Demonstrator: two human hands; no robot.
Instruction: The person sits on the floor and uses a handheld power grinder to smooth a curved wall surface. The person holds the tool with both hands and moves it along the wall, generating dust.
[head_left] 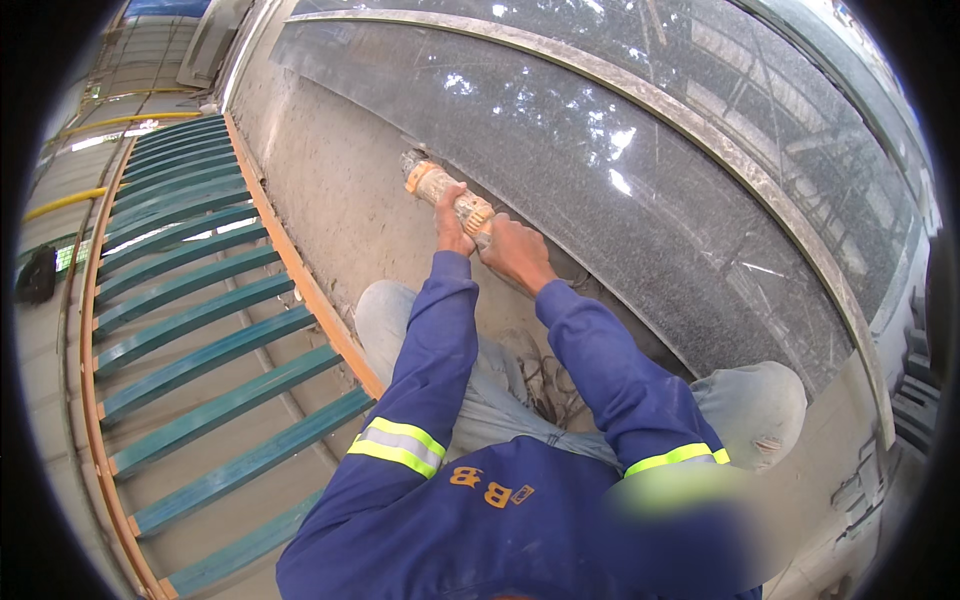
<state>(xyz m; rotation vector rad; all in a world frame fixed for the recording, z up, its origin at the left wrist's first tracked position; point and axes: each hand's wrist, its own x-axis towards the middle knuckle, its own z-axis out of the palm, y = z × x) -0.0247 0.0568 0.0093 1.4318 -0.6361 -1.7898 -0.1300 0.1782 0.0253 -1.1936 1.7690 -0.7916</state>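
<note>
Your left hand point(455, 222) and right hand point(518, 252) both curl round a dusty, cylindrical power tool point(430, 181). Right: glossy, speckled slab point(600, 215). Left: slatted rack point(291, 252).
</note>
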